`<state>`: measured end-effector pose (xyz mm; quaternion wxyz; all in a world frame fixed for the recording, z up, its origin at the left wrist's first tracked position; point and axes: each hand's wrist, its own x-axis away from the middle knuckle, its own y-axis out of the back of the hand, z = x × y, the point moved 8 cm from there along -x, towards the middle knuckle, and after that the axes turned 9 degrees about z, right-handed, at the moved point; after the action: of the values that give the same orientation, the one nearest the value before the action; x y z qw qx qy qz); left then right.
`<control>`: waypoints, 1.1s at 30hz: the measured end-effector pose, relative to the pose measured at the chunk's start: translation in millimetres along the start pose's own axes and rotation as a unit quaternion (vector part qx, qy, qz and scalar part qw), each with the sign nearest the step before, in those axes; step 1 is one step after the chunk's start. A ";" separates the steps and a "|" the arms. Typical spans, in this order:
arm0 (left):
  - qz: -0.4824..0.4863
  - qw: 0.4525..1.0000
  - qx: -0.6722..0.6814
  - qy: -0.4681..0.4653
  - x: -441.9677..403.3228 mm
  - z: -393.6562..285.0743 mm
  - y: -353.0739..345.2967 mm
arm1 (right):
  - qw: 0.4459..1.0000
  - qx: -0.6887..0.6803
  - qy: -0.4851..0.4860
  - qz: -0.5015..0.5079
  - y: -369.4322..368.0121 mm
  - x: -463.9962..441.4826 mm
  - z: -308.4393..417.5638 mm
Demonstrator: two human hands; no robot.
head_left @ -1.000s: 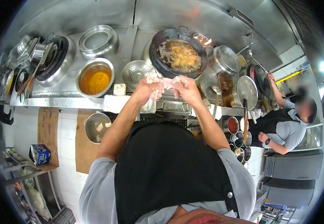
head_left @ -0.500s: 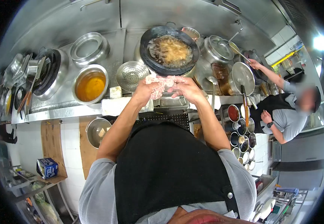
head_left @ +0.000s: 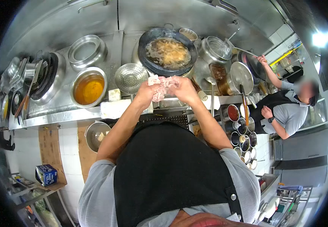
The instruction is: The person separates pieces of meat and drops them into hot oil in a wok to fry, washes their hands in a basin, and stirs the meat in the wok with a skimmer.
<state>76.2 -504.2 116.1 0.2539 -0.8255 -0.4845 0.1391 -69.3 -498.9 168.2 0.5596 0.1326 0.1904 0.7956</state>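
Just past the bib of my black apron [head_left: 164,166] I've got a clump of raw meat [head_left: 160,90], pale pink and ragged, bunched between my two hands. Going by the look, I'd call it light, really soft and floppy, wet enough to be slippery, and the thin bits would probably tear if you tugged. Best hold is the thicker folds at either end, tbh, not the loose stuff hanging in the middle.

Fingers: my left hand [head_left: 145,94] is curled in around its end, meat bulging out past it. My right hand [head_left: 184,90] is bent in over the other end, pinching it as far as I can see. Most of the fingertips are hidden though, so can't tell you how tight.

Further out, there's a white cloth [head_left: 113,109] along the counter edge [head_left: 65,115] to the left, a perforated strainer [head_left: 131,77] behind it, then a wok [head_left: 165,32] of bubbling oil with something golden [head_left: 171,56] in it. Way off right, a co-worker's hand [head_left: 262,60] is up on a long handle [head_left: 248,52].
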 end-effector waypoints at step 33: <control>-0.143 0.987 0.040 0.068 -38.5 47.8 82.7 | 0.984 0.178 -0.012 -0.007 85.6 -173.2 -100.3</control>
<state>94.8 -557.3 29.9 0.3364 -0.7446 -0.5730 0.0641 -125.1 -703.1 117.7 0.5348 0.2381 0.3233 0.7435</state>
